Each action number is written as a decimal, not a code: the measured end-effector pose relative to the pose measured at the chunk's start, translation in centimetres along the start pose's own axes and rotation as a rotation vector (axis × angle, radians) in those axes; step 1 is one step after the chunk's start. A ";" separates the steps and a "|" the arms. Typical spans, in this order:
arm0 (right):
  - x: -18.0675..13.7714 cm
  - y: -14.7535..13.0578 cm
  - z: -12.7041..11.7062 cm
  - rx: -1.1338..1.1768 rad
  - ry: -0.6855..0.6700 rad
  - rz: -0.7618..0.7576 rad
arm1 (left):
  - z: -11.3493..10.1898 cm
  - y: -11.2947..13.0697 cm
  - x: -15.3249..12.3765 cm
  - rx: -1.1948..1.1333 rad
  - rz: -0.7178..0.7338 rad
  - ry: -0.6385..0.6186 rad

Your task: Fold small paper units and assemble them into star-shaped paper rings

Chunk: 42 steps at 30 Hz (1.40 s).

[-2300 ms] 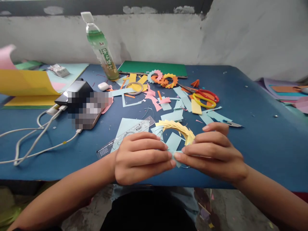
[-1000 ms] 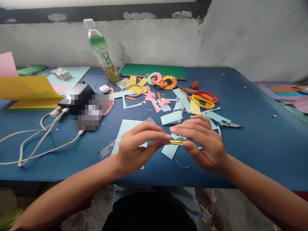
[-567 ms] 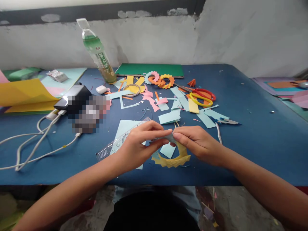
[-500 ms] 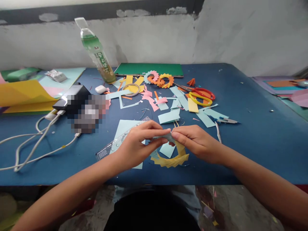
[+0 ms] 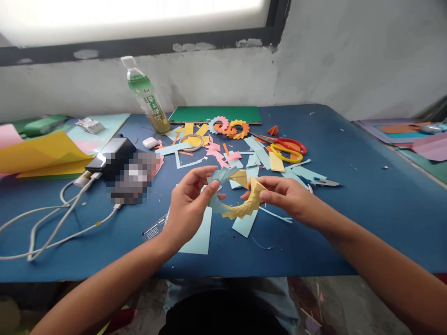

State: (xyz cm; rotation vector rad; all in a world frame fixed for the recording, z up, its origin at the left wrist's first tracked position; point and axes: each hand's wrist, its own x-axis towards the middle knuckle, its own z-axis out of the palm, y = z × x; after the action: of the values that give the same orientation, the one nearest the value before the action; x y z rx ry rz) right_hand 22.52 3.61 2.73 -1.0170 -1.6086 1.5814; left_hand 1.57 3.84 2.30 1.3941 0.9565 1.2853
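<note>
The paper ring (image 5: pixel 234 195) sits between both hands above the blue counter (image 5: pixel 366 195), left hand (image 5: pixel 190 207) pinching its blue side, right hand (image 5: pixel 286 197) pinching its yellow side.

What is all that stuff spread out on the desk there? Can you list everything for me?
table: one, blue, under everything
paper ring: one, yellow and pale blue, held above the table
finished paper rings: a small linked cluster, orange, yellow, pale blue and pink, far middle
scissors: two pairs, red and yellow handles, right of middle
paper scraps: many, pale blue, pink, yellow, orange, mid table
bottle: one, clear with green drink, far left of middle
green sheet: one, at the far edge
tape roll: one, near the bottle
white cables: several, left
yellow paper sheets: stacked, far left
ruler: one, clear, under the left wrist
left hand: pinches the ring's blue side
right hand: pinches the ring's yellow side
</note>
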 end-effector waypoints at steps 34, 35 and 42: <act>0.1 0.4 1.7 -0.278 -0.102 0.058 | 0.7 -1.3 -1.5 0.699 0.419 -0.461; 0.0 0.4 1.7 -0.282 -0.104 0.058 | 0.7 -1.3 -1.5 0.698 0.421 -0.465; 0.2 0.7 1.4 -0.207 -0.108 0.045 | 0.4 -1.4 -1.1 0.676 0.477 -0.411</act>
State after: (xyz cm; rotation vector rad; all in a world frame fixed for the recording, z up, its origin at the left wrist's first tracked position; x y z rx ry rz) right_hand 21.26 3.13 1.96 -1.0978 -1.8660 1.5462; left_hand 1.94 2.96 0.71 2.4174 0.8245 0.9566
